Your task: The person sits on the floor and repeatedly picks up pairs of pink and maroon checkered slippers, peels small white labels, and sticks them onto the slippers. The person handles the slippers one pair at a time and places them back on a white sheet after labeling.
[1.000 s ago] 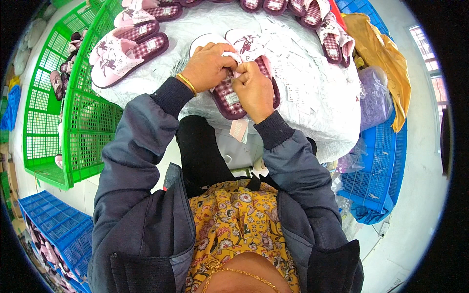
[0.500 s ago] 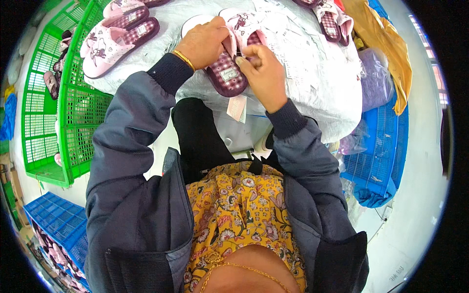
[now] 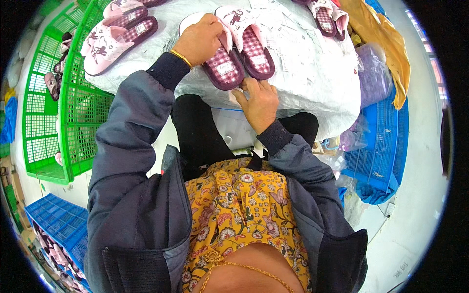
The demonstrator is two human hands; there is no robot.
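The left hand (image 3: 201, 40) clasps the left slipper (image 3: 223, 67) by its upper; the right hand (image 3: 260, 102), thumb apart, sits nearer the right slipper's heel (image 3: 260, 72), hold unclear; both lie toes away on the white surface (image 3: 317, 83).

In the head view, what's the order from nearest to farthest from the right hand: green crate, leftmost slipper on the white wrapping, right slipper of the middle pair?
From the right hand:
1. Right slipper: just ahead, its heel by the hand.
2. Leftmost slipper: on the white wrapping, off to the left.
3. Green crate: farther left, beyond that slipper.
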